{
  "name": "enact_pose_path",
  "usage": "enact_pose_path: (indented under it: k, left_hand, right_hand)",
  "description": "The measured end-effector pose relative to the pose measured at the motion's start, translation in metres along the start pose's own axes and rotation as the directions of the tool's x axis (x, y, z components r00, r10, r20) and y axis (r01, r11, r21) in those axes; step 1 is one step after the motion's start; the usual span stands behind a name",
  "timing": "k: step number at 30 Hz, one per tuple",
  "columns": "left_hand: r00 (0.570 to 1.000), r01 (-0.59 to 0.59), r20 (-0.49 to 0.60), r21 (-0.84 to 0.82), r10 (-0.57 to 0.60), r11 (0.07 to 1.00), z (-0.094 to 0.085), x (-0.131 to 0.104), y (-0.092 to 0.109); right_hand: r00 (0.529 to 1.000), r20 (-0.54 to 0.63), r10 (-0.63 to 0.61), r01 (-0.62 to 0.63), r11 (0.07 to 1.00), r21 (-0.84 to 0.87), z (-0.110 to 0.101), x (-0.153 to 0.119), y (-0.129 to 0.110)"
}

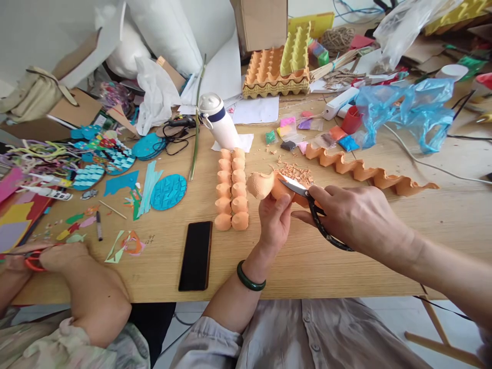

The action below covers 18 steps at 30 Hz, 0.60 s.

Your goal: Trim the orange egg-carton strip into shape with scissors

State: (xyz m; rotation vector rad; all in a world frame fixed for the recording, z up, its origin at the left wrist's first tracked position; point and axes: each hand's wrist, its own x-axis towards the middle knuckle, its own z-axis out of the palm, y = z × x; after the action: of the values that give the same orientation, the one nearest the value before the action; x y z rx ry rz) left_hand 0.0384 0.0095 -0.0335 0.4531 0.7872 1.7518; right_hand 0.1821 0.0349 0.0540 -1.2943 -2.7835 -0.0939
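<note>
My left hand (273, 221) is closed around a piece of orange egg carton (261, 184) and holds it up above the table. In my right hand (351, 215) are scissors with black handles (322, 230), their blades lying against the carton piece. Small orange cuttings (294, 171) are scattered on the table just behind it. Left of my hands stand two rows of cut orange egg carton cups (239, 190). A long zigzag strip of orange egg carton (361, 171) lies to the right.
A phone (195, 256) lies left of my left forearm, and a white flask (218, 120) stands behind the cups. Stacked egg trays (265, 72) are at the back, a blue plastic bag (407, 113) at right. A co-worker's hand (63, 256) with red scissors (34, 260) is at far left.
</note>
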Motion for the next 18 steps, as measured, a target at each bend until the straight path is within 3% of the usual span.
enact_pose_path:
  k: [5,11,18]
  left_hand:
    - [0.990,0.001,-0.140,0.024,0.003,1.000,-0.002,0.002,-0.002]
    - [0.994,-0.027,-0.106,0.028,0.030,0.999,-0.004,0.006,-0.008]
    - [0.996,-0.046,-0.072,0.039,0.048,0.998,-0.003,0.005,-0.006]
  right_hand:
    - [1.000,0.006,0.022,-0.022,0.999,0.040,0.006,-0.002,0.003]
    - [0.998,0.048,0.040,-0.040,0.999,0.002,0.011,-0.001,0.008]
    - [0.994,0.104,0.045,-0.035,0.995,-0.092,-0.006,0.003,0.006]
